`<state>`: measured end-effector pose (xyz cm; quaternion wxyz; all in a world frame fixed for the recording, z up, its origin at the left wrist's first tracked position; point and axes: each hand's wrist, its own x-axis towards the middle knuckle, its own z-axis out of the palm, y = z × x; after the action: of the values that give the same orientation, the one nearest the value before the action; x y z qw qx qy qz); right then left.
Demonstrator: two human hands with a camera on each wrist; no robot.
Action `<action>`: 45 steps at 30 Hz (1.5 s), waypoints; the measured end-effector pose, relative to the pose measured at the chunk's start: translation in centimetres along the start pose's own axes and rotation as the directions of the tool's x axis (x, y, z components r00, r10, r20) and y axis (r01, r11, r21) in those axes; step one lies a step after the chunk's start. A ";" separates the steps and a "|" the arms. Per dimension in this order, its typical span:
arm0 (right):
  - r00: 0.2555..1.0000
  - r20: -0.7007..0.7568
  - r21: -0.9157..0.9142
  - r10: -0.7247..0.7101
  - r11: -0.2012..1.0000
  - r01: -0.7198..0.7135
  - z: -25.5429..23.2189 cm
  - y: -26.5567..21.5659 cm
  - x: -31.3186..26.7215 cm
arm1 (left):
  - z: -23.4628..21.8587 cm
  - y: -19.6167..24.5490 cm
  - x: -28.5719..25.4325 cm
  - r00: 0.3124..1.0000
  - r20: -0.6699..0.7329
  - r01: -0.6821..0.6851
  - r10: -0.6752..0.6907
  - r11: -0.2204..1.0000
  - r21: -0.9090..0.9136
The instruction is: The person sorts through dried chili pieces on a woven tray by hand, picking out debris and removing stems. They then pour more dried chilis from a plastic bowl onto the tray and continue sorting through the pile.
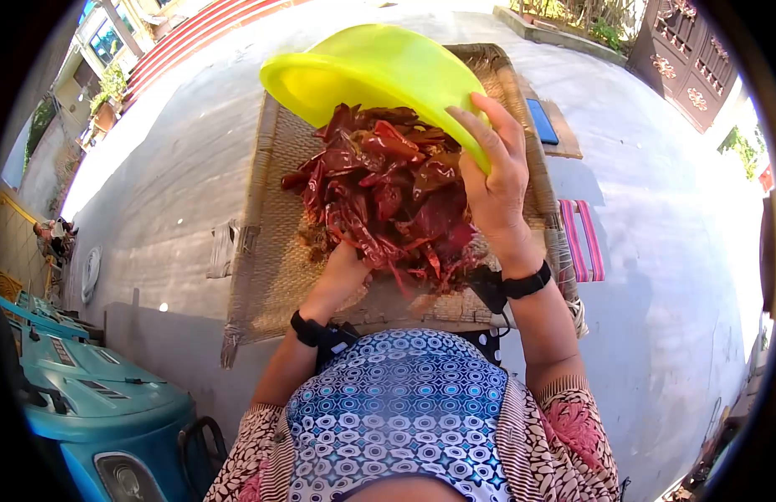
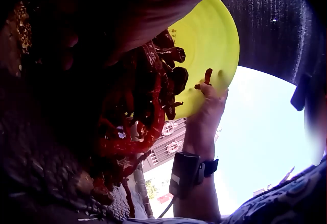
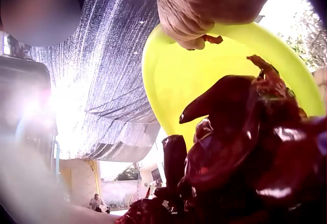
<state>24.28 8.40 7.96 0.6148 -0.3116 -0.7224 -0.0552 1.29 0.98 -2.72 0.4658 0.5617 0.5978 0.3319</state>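
Note:
A heap of dried red peppers [image 1: 388, 184] lies on a woven mat [image 1: 275, 251]. Over its far side leans a yellow-green basin [image 1: 379, 63], tilted with its inside toward the peppers. My right hand [image 1: 498, 171] grips the basin's near right rim, thumb inside; the right wrist view shows this hand [image 3: 214, 9] at the rim of the basin [image 3: 173, 76] with a red bit by the fingertips. My left hand [image 1: 344, 272] is at the heap's near left edge, its fingers partly hidden among the peppers. In the left wrist view that hand [image 2: 138, 14] is dark above peppers [image 2: 156, 106].
A blue flat object [image 1: 542, 122] lies on a board right of the mat, with a pink striped stool [image 1: 582, 241] nearer. A teal vehicle [image 1: 112, 402] stands at lower left. Steps [image 1: 179, 42] rise at the far left, and a seated person [image 1: 55, 234] is at the left.

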 end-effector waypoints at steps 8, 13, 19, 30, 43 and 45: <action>0.923 0.182 -0.194 -0.340 0.907 0.373 0.5 1.0 -1.6 | -1.5 1.9 -1.8 0.992 -0.090 0.105 -0.088 0.973 0.206; 0.910 0.250 -0.199 -0.330 0.903 0.381 -0.3 0.9 -3.0 | -3.7 0.2 -2.4 0.996 -0.051 -0.049 0.070 0.940 0.336; 0.962 -0.036 -0.181 -0.270 0.949 0.259 -1.7 1.9 -2.0 | -4.7 2.8 -4.6 0.997 -0.064 -0.006 0.048 0.843 0.537; 0.618 -0.518 0.368 0.592 0.806 -0.464 -8.2 2.0 -1.8 | -1.1 6.1 -4.9 0.939 0.154 -0.345 0.309 0.838 0.422; 0.190 -0.733 0.509 0.653 0.712 -0.484 -24.0 7.3 -9.9 | 4.7 1.9 -1.5 0.540 0.792 -0.653 0.284 0.736 0.181; 0.195 -0.633 0.592 0.750 0.630 -0.502 -26.2 8.8 -13.2 | 4.8 2.3 -1.9 0.588 0.771 -0.619 0.244 0.749 0.235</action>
<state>51.91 -1.70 -0.63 0.8806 -0.4289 -0.1324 0.1519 6.49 -1.16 -1.95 0.4007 0.8725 0.2766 0.0410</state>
